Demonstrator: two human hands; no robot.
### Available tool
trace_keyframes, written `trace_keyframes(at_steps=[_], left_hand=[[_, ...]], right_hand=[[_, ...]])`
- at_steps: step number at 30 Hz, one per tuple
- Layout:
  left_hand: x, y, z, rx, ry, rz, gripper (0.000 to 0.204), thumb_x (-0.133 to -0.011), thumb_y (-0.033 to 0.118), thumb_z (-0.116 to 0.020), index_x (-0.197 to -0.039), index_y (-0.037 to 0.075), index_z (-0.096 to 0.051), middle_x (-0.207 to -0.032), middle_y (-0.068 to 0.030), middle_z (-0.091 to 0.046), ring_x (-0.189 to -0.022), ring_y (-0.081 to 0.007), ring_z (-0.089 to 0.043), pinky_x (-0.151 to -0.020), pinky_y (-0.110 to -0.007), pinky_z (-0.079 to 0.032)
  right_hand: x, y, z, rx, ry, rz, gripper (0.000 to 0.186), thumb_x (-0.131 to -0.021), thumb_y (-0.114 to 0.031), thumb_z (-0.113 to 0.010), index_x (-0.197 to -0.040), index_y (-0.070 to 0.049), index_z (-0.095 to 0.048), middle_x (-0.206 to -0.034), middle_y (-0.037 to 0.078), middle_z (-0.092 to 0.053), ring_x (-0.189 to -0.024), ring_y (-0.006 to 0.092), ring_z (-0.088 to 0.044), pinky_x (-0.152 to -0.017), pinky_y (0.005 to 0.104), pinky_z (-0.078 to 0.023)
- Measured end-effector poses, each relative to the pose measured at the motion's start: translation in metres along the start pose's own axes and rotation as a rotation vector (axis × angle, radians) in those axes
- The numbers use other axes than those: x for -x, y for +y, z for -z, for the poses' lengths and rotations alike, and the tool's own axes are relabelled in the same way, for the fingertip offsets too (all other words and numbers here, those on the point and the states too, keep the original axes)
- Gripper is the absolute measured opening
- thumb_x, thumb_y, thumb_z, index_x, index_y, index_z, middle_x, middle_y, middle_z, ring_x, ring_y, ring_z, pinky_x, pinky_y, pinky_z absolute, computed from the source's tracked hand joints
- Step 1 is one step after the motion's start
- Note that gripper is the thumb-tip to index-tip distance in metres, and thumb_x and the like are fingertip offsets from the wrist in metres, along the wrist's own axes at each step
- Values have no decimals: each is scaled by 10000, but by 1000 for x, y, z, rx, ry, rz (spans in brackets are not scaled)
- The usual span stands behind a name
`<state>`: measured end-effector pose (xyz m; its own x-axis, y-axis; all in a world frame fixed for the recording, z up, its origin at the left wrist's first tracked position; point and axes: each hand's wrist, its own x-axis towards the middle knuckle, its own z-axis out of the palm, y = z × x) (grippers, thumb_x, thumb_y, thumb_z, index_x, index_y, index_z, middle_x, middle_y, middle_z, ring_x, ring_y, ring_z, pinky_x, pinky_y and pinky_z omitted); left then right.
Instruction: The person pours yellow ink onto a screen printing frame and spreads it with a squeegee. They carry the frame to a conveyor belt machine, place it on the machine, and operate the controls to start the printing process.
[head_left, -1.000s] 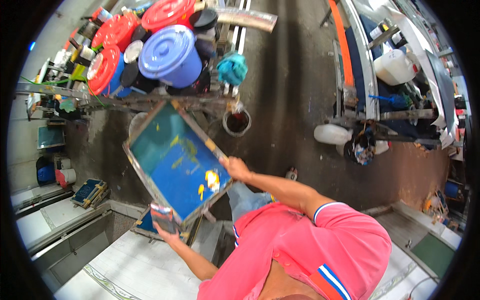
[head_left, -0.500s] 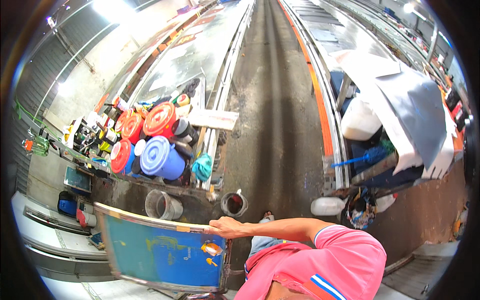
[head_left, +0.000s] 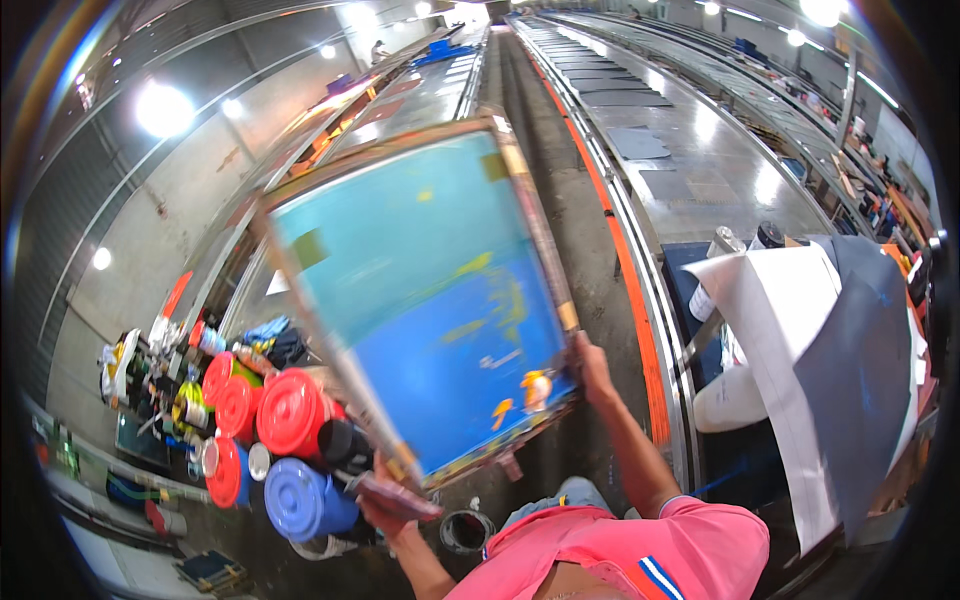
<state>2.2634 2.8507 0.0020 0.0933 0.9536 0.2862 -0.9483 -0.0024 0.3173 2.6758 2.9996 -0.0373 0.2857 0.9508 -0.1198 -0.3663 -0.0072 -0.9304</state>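
Observation:
A wooden-edged screen printing frame [head_left: 430, 330] is raised in front of me, tilted, its mesh teal above and blue below with yellow and orange smears. My right hand [head_left: 594, 375] is closed round its lower right edge. At its lower left corner is my left hand [head_left: 382, 505], fingers curled there and partly hidden. A flat pinkish-brown piece [head_left: 405, 497] lies against the left hand; its kind is unclear. Below and left stand a blue lidded bucket [head_left: 300, 500] and a red lidded bucket [head_left: 292, 410].
Long metal-topped tables run away on both sides of a narrow aisle [head_left: 590, 240]. An orange strip [head_left: 640, 310] edges the right table. White and grey sheets [head_left: 780, 340] hang over its near end, beside a white jug [head_left: 728, 400]. An open bucket [head_left: 467, 530] stands by my feet. Far left, a person [head_left: 378, 52] is visible.
The frame has swung from low on my left up to the front and turned more upright. My left hand has come into view at its lower corner. The view has tilted up.

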Motion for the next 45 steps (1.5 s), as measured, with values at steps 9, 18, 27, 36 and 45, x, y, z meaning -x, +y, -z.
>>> trace_keyframes(at_steps=[9, 18, 27, 36, 45], left_hand=[[-339, -165, 67, -327, 292, 283, 563, -902, 441, -583, -1309, 62, -492, -1242, -102, -592, -1119, -307, -575, -961, -475, -459], [-594, -203, 128, -582, 344, 242, 474, -874, 335, -642, -1235, 58, -506, -1169, -92, -610, -1052, -258, -605, -924, -459, -486], [-881, -258, 254, -478, 528, -165, 581, -860, 513, -591, -1269, 107, -520, -1155, -104, -602, -1031, -284, -592, -846, -460, -503], [-1264, -329, 285, -357, 558, -272, 628, -864, 539, -563, -1374, 191, -447, -1344, -53, -491, -1192, -274, -495, -939, -498, -439], [-1608, -425, 356, -416, 536, -594, 615, -919, 501, -494, -1413, 147, -404, -1415, -50, -420, -1262, -258, -426, -1050, -439, -341]], right_hand=[[-234, 3, 104, 145, 570, -104, 507, -940, -495, -511, -696, -61, -606, -621, -30, -466, -583, 96, -404, -518, 309, -283], [-543, -71, 55, 285, 262, -167, 573, -955, -507, -467, -851, 18, -674, -740, 55, -593, -671, 120, -493, -613, 321, -388], [-871, -191, -35, -234, -498, -44, 703, -973, -571, -353, -1310, 34, -480, -1096, 138, -656, -947, 207, -640, -870, 347, -493], [-1079, 8, 125, 390, 171, -498, 401, -934, -449, -532, -719, -111, -534, -625, -14, -476, -529, 117, -441, -448, 307, -373], [-1401, 43, 171, 563, 371, -789, 445, -854, -441, -627, -883, 4, -641, -693, 118, -620, -571, 216, -573, -488, 395, -438]])
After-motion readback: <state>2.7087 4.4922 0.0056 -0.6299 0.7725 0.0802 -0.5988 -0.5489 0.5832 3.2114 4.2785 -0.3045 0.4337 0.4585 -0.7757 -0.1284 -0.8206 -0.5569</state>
